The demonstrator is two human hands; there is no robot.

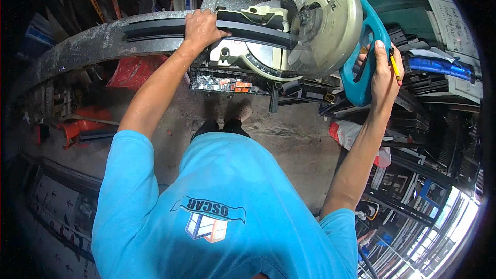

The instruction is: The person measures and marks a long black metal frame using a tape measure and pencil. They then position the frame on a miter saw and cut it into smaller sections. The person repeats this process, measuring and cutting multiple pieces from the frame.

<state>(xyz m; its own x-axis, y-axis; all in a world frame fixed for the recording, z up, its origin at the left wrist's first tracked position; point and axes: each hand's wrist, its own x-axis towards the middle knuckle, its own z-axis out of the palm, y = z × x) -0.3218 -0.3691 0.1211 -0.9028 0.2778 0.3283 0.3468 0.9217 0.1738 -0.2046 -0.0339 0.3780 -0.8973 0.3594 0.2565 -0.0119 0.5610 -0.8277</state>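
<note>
My left hand (200, 31) is closed over a long dark metal profile (155, 28), pressing it down where it lies along the grey bench. The profile's right end runs onto the base of a miter saw (336, 15) and goes out of sight behind the saw's clear guard (310, 41). My right hand (383, 70) is wrapped around the saw's teal loop handle (356, 90), thumb on top. A thin yellow pencil-like stick (396, 67) shows at the fingers of that hand. The blade is hard to make out through the guard.
A shelf with small boxes (227, 83) sits below the saw. Dark profiles (434, 80) and a blue wrapped bundle (439, 67) lie at the right. Racks of metal lengths (413, 206) stand lower right. An orange-red object (85, 124) lies on the floor at the left.
</note>
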